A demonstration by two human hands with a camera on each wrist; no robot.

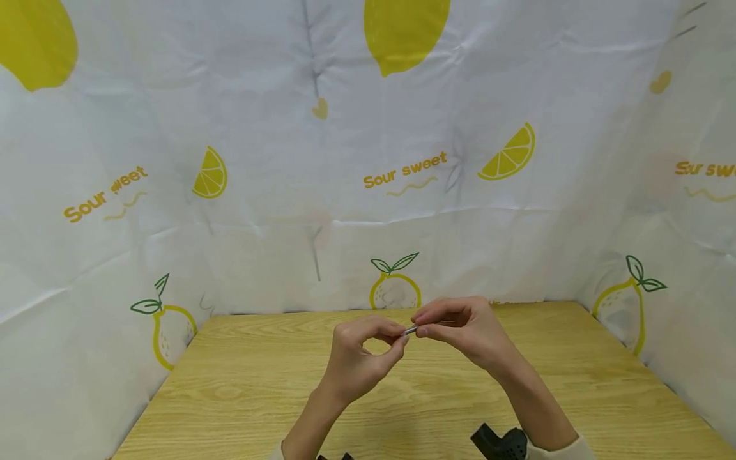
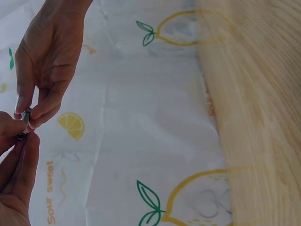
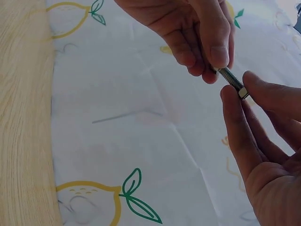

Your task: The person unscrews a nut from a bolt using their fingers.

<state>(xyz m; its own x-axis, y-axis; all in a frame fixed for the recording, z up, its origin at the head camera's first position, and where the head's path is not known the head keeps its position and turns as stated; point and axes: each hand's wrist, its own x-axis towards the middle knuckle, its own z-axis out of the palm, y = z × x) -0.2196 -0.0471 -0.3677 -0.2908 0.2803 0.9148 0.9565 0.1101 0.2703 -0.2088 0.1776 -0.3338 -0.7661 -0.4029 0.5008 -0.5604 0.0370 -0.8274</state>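
Observation:
A small silver bolt (image 3: 230,78) with a threaded shank is held between both hands above the table. My left hand (image 1: 363,358) pinches one end between thumb and fingertips. At the other end, my right hand (image 1: 468,332) pinches with thumb and fingers around a six-sided metal piece (image 3: 243,92); I cannot tell whether it is the bolt's head or a nut. In the left wrist view the bolt (image 2: 27,117) is mostly covered by fingertips, and a dark round end (image 2: 21,136) shows at the left fingers. The two hands' fingertips are very close together.
Below the hands lies a light wood-grain table (image 1: 259,396). White cloth (image 1: 276,255) printed with lemons and "Sour sweet" hangs behind it and along both sides. A black wrist device (image 1: 500,442) is by the right sleeve (image 1: 560,450).

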